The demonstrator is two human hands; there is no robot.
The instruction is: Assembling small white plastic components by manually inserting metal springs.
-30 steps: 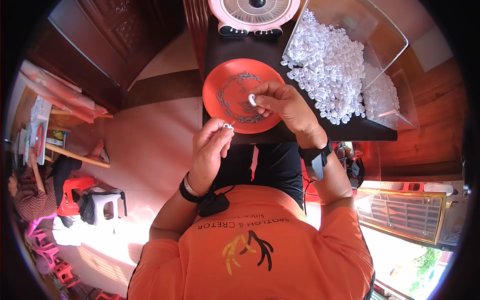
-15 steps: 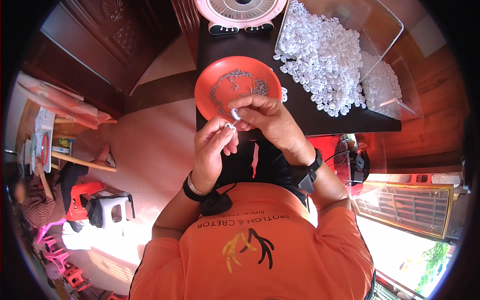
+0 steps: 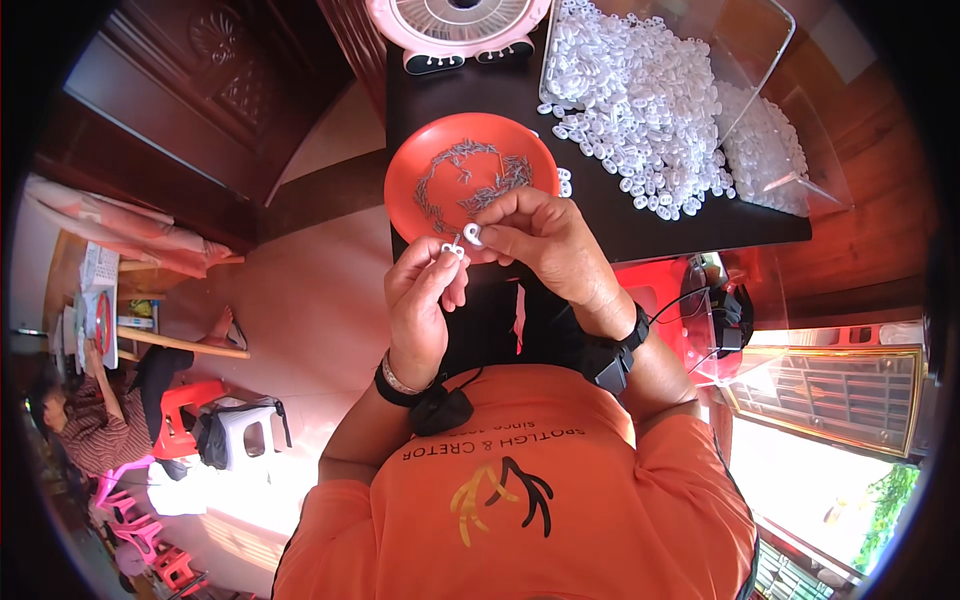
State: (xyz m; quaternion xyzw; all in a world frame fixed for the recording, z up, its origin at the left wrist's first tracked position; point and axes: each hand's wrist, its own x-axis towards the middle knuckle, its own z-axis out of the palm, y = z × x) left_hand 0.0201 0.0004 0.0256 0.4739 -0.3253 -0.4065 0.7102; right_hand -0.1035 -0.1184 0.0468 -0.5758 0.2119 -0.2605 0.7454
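Smooth black tabletop (image 3: 450,92) ahead, left hand (image 3: 418,300) pinches 1 holed white piece (image 3: 453,251), right hand (image 3: 562,248) 1 rounded white piece (image 3: 472,234)

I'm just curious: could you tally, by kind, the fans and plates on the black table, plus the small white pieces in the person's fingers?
Pink fan with a round grille: 1
Round orange-red plate: 1
Small glossy white pieces, one in the left hand, one in the right hand: 2
Total: 4
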